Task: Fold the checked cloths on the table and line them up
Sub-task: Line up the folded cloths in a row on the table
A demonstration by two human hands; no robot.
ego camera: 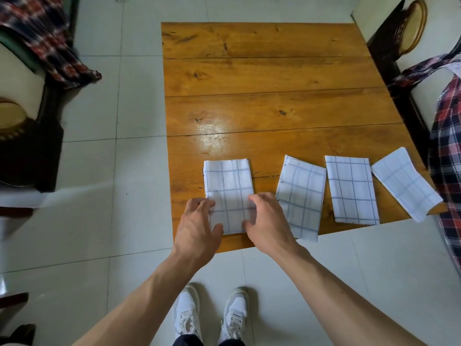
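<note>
Several white cloths with blue checks lie folded in a row along the near edge of the wooden table (262,76). The leftmost cloth (228,183) lies straight. My left hand (199,223) holds its near left edge and my right hand (265,221) holds its near right edge, fingers curled onto the fabric. To the right lie a second cloth (300,193), slightly tilted, a third cloth (351,188), and a fourth cloth (405,187) turned at an angle and overhanging the table's right corner.
A chair with a red plaid garment (449,151) stands close to the table's right side. Another chair with a dark plaid cloth (47,38) stands on the left. White tiled floor surrounds the table, and my white shoes (212,313) are below.
</note>
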